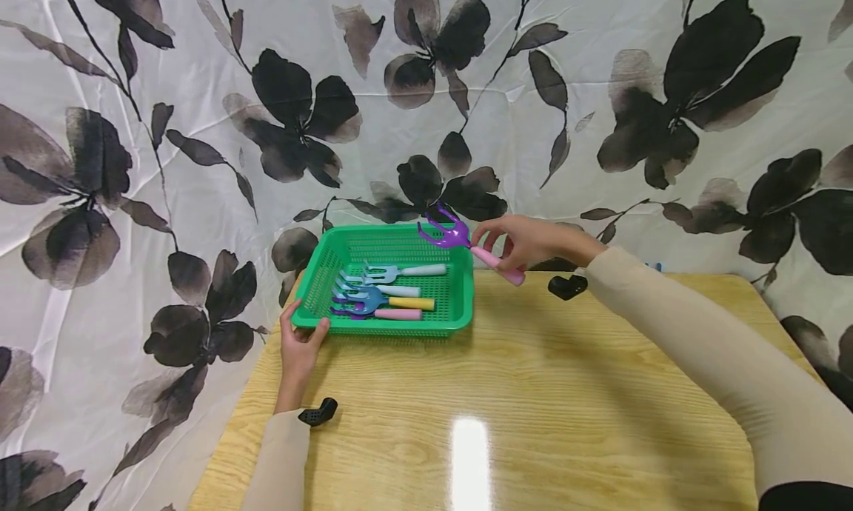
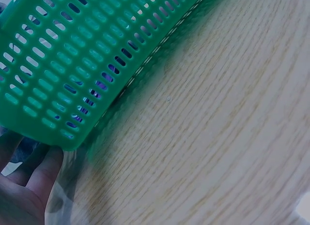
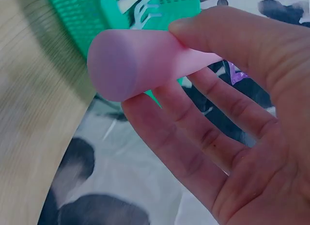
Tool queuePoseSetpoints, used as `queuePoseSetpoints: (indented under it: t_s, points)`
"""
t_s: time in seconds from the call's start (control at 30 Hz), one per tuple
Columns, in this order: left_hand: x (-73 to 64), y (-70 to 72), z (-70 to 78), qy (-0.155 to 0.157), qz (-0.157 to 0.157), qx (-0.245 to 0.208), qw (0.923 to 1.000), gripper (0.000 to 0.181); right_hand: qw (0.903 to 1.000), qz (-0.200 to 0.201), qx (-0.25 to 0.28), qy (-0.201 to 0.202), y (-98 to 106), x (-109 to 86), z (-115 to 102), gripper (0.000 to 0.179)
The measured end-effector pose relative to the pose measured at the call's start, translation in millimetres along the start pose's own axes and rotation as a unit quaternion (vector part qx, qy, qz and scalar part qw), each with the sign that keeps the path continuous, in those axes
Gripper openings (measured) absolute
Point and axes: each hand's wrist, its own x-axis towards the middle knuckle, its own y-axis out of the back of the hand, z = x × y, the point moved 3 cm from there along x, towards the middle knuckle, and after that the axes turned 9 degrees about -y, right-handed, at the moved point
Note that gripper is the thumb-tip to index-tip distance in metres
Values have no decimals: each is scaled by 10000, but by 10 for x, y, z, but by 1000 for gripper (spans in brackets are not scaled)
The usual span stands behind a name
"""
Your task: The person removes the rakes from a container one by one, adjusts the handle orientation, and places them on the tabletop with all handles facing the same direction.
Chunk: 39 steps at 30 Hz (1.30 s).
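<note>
Green slotted plastic basket (image 1: 460,292): left hand (image 1: 298,348) gripped its corner, right hand (image 1: 526,241) pinched a purple rake's (image 1: 448,233) smooth pink handle.

A basket (image 1: 460,292) sits on the table (image 1: 533,392) at its far left, close to the cloth (image 1: 200,126) hanging behind. Four hand tools (image 1: 383,292) lie side by side in the basket. The left hand (image 1: 298,348) is at the basket's near left corner. The right hand (image 1: 526,241) holds a rake (image 1: 460,241) over the basket's far right corner.
</note>
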Motion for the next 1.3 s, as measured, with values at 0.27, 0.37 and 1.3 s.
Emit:
queuePoseSetpoints:
  t_s: [0.27, 0.37, 1.3]
  points:
    - [1, 10, 9, 60, 44, 74, 9999, 78, 9990, 367, 263, 16, 44, -342, 368, 55]
    - [2, 12, 16, 70, 68, 49, 9999, 78, 9978, 524, 406, 11, 39, -479, 494, 54]
    - [9, 23, 76, -39, 32, 180, 9998, 76, 9752, 1359, 1366, -1087, -438, -1380, 1897, 65]
